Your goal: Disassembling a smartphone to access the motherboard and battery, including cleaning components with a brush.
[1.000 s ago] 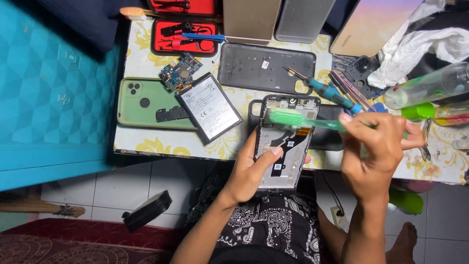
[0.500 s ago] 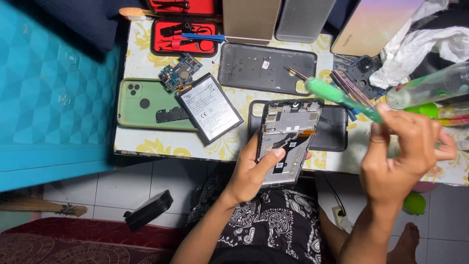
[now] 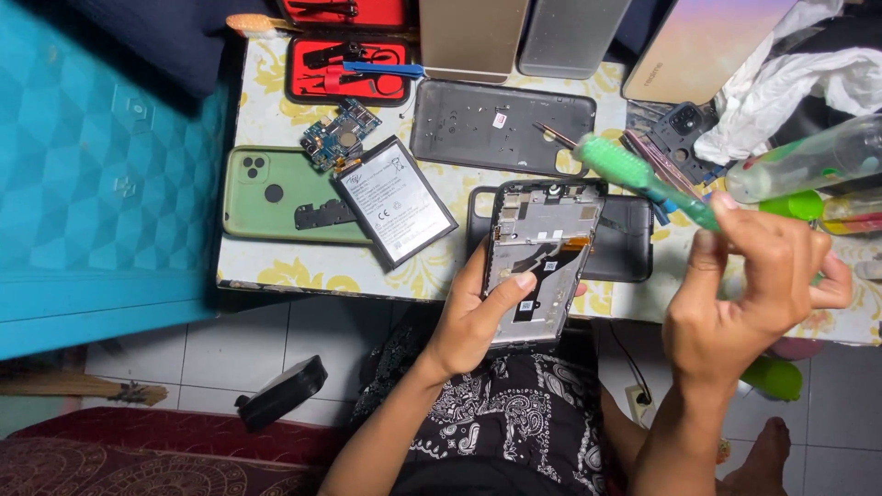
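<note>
The lower end of the opened phone frame with its exposed silver and black insides (image 3: 537, 253) is covered by the left hand (image 3: 478, 321), whose thumb lies across it. The handle of the green toothbrush (image 3: 643, 179) disappears inside the right hand (image 3: 753, 285), so its full length cannot be told. The clear plastic bottle (image 3: 808, 161) is cut off by the right edge, and the red tool case (image 3: 344, 69), gold flat panel (image 3: 473, 37) and grey flat panel (image 3: 570, 37) by the top edge. The parts on the small blue circuit board (image 3: 338, 140) are too small to make out.
</note>
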